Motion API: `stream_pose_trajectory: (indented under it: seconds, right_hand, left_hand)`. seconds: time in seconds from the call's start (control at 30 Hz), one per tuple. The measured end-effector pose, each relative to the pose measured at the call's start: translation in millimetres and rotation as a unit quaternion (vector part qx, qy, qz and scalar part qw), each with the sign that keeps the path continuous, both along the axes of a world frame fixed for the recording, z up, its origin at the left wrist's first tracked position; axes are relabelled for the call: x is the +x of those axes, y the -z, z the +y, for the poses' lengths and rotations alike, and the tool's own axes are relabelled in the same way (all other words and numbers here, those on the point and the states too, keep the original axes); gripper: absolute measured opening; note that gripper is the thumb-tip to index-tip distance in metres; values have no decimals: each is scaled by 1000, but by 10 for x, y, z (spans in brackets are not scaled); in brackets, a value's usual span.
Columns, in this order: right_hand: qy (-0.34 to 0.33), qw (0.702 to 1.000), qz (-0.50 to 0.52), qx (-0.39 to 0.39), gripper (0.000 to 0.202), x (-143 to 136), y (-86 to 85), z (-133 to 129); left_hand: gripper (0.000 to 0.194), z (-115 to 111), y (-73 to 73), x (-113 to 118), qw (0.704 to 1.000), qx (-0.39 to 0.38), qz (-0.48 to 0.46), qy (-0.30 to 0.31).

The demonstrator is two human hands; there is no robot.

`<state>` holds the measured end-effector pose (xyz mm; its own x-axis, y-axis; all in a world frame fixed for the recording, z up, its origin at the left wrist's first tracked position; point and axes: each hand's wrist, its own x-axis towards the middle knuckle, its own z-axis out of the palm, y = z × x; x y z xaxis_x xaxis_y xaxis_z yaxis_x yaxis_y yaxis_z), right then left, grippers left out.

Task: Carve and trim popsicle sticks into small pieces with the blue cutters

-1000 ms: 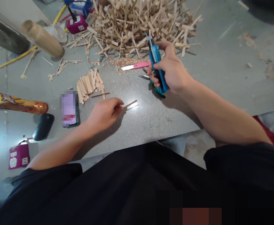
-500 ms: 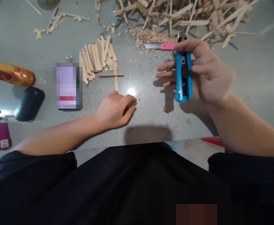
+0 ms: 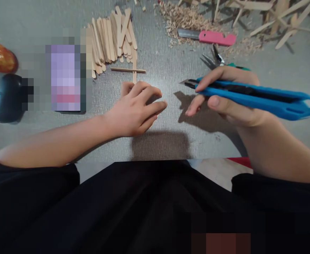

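My right hand (image 3: pixel 231 95) is closed around a blue utility knife (image 3: pixel 271 100), held slantwise above the table with a short bit of blade pointing left. My left hand (image 3: pixel 133 109) rests low over the table, its fingers curled down; whatever lies under the fingertips is hidden. Just beyond its knuckles, a thin craft stick (image 3: pixel 123 70) lies across an upright craft stick (image 3: pixel 135 65). Behind these is a row of flat craft sticks (image 3: pixel 104 40). Pliers (image 3: pixel 218 58) with a green handle lie partly behind my right hand.
A pink cutter (image 3: pixel 217 37) lies by a heap of wood shavings (image 3: pixel 189 17). Joined sticks (image 3: pixel 284 21) spread at the back right. On the left are a blurred-out phone (image 3: pixel 65 77), a dark rounded object (image 3: pixel 8 98) and an orange cylindrical object (image 3: pixel 0 56).
The utility knife has swung from upright to nearly level, its blade now pointing left. The stick end that showed at my left fingertips is out of sight. The view has shifted.
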<state>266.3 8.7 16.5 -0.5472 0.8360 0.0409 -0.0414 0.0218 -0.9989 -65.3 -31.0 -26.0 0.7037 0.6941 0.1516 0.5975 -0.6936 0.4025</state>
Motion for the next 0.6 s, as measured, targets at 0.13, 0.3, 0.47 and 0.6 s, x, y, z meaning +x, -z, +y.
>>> stream_pose_trajectory:
  seconds: [0.13,0.3,0.47,0.6]
  right_hand:
    - [-39,994,-10,103,28,-23,-18,0]
    - [-42,991,-23,128,29,-63,-9,-28]
    - [-87,985,-14,149,36,-79,-11,-42]
    - [-112,978,12,176,44,-73,28,-38]
  left_hand:
    - [47,-24,28,-2,1000,-16,-6,3]
    - [64,-97,6,-4,999,47,10,26]
    - [75,-125,-9,-2,999,41,-3,8]
    - [77,-128,-20,9,1000,-12,-7,-15]
